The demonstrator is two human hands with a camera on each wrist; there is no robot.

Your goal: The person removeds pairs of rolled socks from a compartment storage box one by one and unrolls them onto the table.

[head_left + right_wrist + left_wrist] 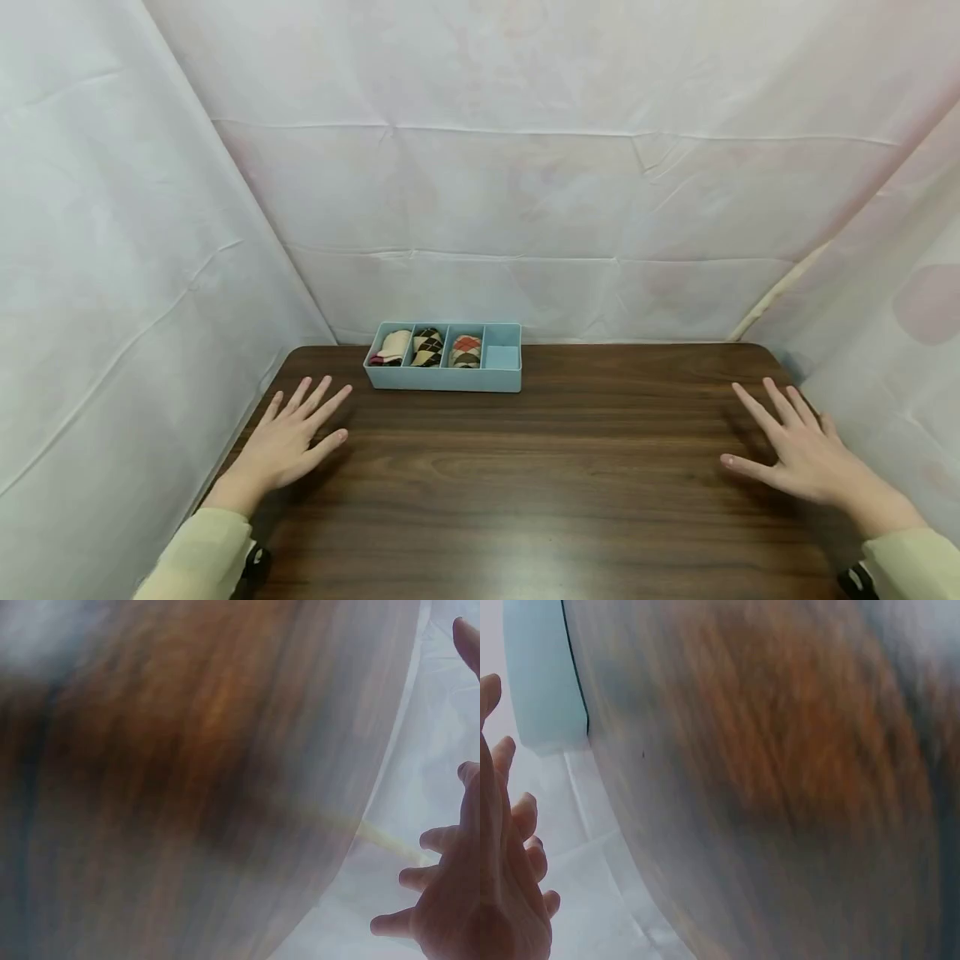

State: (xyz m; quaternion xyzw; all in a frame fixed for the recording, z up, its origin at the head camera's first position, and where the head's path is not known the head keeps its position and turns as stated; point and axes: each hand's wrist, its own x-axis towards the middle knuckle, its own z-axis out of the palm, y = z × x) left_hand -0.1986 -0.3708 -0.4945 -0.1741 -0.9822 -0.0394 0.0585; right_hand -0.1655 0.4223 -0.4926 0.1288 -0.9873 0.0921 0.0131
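Note:
Both hands are spread over the wooden table, palms down and holding nothing. On the left, my left hand (283, 446) has its fingers apart, nearest to a light blue divided box (442, 380) at the table's back edge. My right hand (806, 458) is at the far right with fingers splayed, far from the box. From left to right the compartments hold a cream and maroon rolled sock (394, 345), a black and cream argyle sock (427, 347) and a red, grey and cream argyle sock (466, 352). The rightmost compartment holds no sock. In the left wrist view, the box (546, 675) appears beyond the fingers.
The dark brown wooden table (540, 467) has rounded back corners. Pale fabric sheets (525, 192) hang behind it and along both sides, close to its edges. A cream strip (780, 292) runs down the sheet at the back right corner.

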